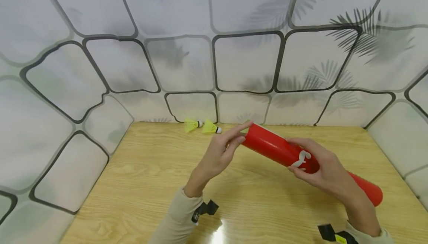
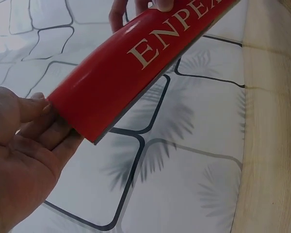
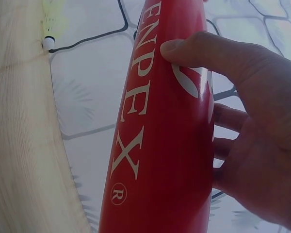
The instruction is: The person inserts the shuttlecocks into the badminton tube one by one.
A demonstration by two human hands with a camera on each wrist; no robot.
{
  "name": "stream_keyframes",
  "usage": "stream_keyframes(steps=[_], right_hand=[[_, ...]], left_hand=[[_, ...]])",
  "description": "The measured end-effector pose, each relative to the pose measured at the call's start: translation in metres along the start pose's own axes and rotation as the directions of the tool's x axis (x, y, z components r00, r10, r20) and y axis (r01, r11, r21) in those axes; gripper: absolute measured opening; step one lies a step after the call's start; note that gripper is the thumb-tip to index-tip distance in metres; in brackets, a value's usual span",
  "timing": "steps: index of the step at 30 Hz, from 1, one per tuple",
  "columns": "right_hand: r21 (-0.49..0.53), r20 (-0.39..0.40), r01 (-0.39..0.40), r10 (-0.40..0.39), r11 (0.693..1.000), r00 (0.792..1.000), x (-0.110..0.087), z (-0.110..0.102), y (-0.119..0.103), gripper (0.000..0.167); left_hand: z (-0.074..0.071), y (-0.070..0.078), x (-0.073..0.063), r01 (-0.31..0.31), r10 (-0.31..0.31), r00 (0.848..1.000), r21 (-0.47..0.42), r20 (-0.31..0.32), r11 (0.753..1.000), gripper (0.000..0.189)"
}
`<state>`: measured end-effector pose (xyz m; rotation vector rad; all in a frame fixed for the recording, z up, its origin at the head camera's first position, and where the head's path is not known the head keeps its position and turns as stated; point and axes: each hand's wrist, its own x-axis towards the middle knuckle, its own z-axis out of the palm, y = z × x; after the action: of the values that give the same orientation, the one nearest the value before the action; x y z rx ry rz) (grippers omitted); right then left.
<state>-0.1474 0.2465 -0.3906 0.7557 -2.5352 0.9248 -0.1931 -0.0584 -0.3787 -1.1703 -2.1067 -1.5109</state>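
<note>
A long red tube (image 1: pixel 271 145) with ENPEX lettering is held at a slant above the wooden table, its near end off to the right. My right hand (image 1: pixel 329 166) grips it around the middle, with the thumb (image 3: pixel 177 50) along the printed side and the fingers behind. At the tube's far left end is my left hand (image 1: pixel 219 153), its extended fingers and thumb right at the mouth. A small patch of yellow-green (image 1: pixel 245 130) shows between these fingers. The inside of the tube is hidden.
Two yellow shuttlecocks (image 1: pixel 192 125) with white heads lie by the table's back edge, left of the tube. The wooden table (image 1: pixel 143 181) meets a patterned pale wall (image 1: pixel 247 62) behind and at both sides.
</note>
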Motion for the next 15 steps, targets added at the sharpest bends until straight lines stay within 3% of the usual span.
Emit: stream_keyframes(steps=[8,15], right_hand=[[-0.010,-0.026,-0.022,0.021,1.000,0.999,-0.005,-0.006,0.005,0.081],[-0.005,-0.029,-0.026,0.026,1.000,0.999,-0.007,-0.012,0.007,0.081]], left_hand=[[-0.016,-0.008,-0.003,0.026,-0.029,0.996,-0.036,-0.090,0.999,0.035],[-0.033,-0.029,-0.010,0.117,-0.104,0.970,0.046,-0.221,0.992,0.027]])
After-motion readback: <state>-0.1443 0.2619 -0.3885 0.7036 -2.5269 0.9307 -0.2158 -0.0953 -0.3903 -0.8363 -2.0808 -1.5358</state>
